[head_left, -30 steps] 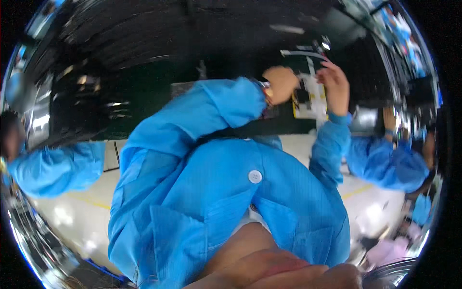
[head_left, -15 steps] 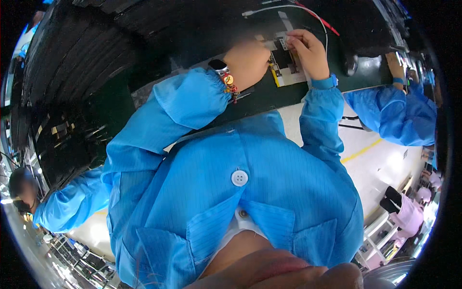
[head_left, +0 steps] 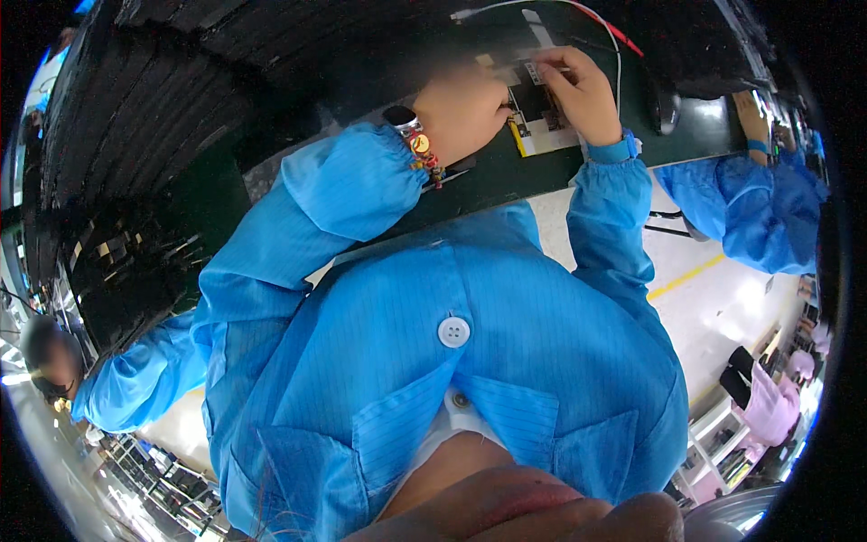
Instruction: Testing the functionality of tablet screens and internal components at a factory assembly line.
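A flat rectangular electronic device [head_left: 540,135], with black and silver insides and a yellow left edge, lies on the dark green table before me. My left hand [head_left: 461,113] is curled against its left edge, the thumb at the yellow strip. Part of that hand is blurred. At the device's upper right, my right hand [head_left: 582,98] has its thumb and fingers bent together over the surface. Whatever sits between those fingertips is too small to make out. A pale strip [head_left: 536,29] stands out beyond the far edge of the device.
A white cable [head_left: 515,5] curves behind and right of my right hand, near a red stick-like object [head_left: 610,27]. A dark computer mouse [head_left: 666,116] lies farther right. A co-worker's blue sleeve [head_left: 745,212] is at the right. Small parts [head_left: 117,248] lie at the left.
My right hand has shifted slightly away from me, its fingertips now at the device's far end. The left hand stays nearly in place. The view has shifted a little.
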`<action>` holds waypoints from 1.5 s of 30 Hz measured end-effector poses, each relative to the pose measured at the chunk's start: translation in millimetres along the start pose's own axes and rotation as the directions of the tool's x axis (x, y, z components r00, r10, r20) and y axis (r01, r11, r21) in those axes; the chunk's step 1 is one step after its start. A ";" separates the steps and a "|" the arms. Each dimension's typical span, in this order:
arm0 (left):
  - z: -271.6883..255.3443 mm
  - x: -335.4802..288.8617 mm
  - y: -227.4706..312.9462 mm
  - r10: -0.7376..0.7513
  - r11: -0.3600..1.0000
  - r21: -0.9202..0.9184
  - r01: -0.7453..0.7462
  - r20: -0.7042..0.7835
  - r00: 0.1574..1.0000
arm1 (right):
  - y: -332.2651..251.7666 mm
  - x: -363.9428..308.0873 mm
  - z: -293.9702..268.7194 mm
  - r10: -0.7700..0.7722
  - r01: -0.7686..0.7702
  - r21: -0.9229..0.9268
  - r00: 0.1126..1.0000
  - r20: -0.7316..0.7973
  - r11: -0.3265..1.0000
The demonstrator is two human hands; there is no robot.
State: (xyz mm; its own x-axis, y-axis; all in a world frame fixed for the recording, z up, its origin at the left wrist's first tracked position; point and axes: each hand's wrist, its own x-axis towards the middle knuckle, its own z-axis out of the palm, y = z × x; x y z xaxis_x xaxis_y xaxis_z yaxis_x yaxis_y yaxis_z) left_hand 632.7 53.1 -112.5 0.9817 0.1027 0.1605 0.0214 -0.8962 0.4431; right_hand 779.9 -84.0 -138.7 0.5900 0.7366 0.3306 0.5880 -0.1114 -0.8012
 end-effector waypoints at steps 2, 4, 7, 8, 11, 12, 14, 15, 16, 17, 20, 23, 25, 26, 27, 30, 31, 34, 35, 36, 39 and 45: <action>2.5 0.1 -2.4 0.053 0.998 0.037 -0.052 -0.021 0.998 | -0.4 -0.7 0.8 -0.010 0.010 -0.010 1.000 0.002 1.000; 2.1 -0.3 -0.9 0.044 0.998 0.049 -0.043 -0.020 0.999 | -2.2 0.1 0.3 -0.072 0.071 -0.054 0.997 -0.018 0.996; 3.9 0.3 -1.5 0.034 0.997 0.073 -0.032 -0.021 0.999 | -13.0 -2.2 3.0 -0.030 0.030 -0.037 1.000 -0.003 0.999; 4.4 0.5 -2.1 0.031 0.996 0.084 -0.029 -0.022 0.999 | -13.5 -1.9 3.7 -0.031 0.030 -0.038 1.000 -0.005 0.999; 3.7 -0.5 -1.4 0.016 0.996 0.084 -0.012 -0.039 0.999 | -15.1 -2.1 5.9 -0.112 0.118 -0.168 0.993 0.044 0.979; 3.8 -0.5 -1.5 0.015 0.996 0.084 -0.012 -0.040 0.999 | -16.9 -2.3 6.0 -0.133 0.145 -0.209 0.989 0.072 0.967; 5.1 -0.2 -1.6 0.009 0.994 0.108 -0.005 -0.033 0.999 | -17.7 -2.4 5.1 -0.148 0.169 -0.250 0.984 0.100 0.953; 5.4 -0.2 -1.5 0.009 0.994 0.106 -0.006 -0.033 0.999 | -17.4 -2.2 4.6 -0.195 0.224 -0.296 0.973 0.124 0.928; 4.9 -0.5 -1.0 0.011 0.995 0.098 -0.007 -0.039 0.999 | -17.6 -1.9 4.1 -0.242 0.280 -0.340 0.958 0.152 0.898; 4.3 -0.7 -0.8 0.013 0.996 0.091 -0.009 -0.045 0.999 | -17.8 -1.5 3.9 -0.241 0.280 -0.340 0.958 0.153 0.898; 3.0 -0.1 -0.8 0.039 0.996 0.076 -0.036 -0.033 0.999 | -16.8 -1.3 3.0 -0.227 0.267 -0.335 0.961 0.155 0.903; 2.7 -0.9 1.4 0.036 0.995 0.092 -0.031 -0.048 0.998 | -14.2 -1.6 2.8 -0.229 0.276 -0.334 0.958 0.172 0.901; 1.8 -1.2 2.5 0.037 0.995 0.094 -0.032 -0.048 0.998 | -14.6 -1.5 1.8 -0.234 0.290 -0.357 0.953 0.191 0.888; 1.5 -1.4 2.9 0.038 0.995 0.097 -0.033 -0.049 0.998 | -15.2 -1.8 1.7 -0.233 0.289 -0.357 0.953 0.191 0.888; 2.3 -1.9 2.3 0.038 0.995 0.096 -0.033 -0.049 0.998 | -15.9 -2.2 1.6 -0.236 0.289 -0.358 0.954 0.186 0.888; 5.1 -1.2 1.1 0.062 0.994 0.097 -0.055 -0.074 0.995 | -16.8 -3.4 3.3 -0.243 0.294 -0.364 0.953 0.179 0.884; 4.1 -0.9 1.8 0.032 0.995 0.100 -0.027 -0.048 0.998 | -17.4 -4.4 5.0 -0.247 0.297 -0.369 0.953 0.176 0.881; 4.5 -0.7 0.0 0.006 0.994 0.107 -0.003 -0.027 1.000 | -21.1 -10.4 7.1 -0.295 0.349 -0.400 0.936 0.191 0.848; 4.4 -0.9 -0.1 0.009 0.993 0.116 -0.005 -0.034 0.999 | -23.4 -11.8 8.4 -0.300 0.353 -0.398 0.935 0.190 0.847; 3.4 -1.5 0.3 0.008 0.993 0.120 -0.003 -0.038 0.999 | -26.1 -12.7 10.4 -0.302 0.353 -0.406 0.935 0.186 0.843; 2.1 -0.6 -0.7 0.022 0.994 0.104 -0.015 -0.072 0.997 | -27.5 -12.9 12.6 -0.286 0.338 -0.421 0.941 0.183 0.842; 1.2 -0.7 -0.9 0.029 0.993 0.112 -0.024 -0.049 0.998 | -18.5 -7.5 4.8 -0.260 0.319 -0.303 0.940 0.221 0.898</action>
State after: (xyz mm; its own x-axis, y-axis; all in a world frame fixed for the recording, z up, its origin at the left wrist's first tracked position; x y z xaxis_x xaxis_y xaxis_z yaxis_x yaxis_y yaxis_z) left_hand 632.2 53.3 -114.1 0.9714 0.0975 0.2166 0.0191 -0.9410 0.3380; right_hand 761.9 -84.2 -128.8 0.2799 0.8687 0.4087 0.8837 -0.0669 -0.4632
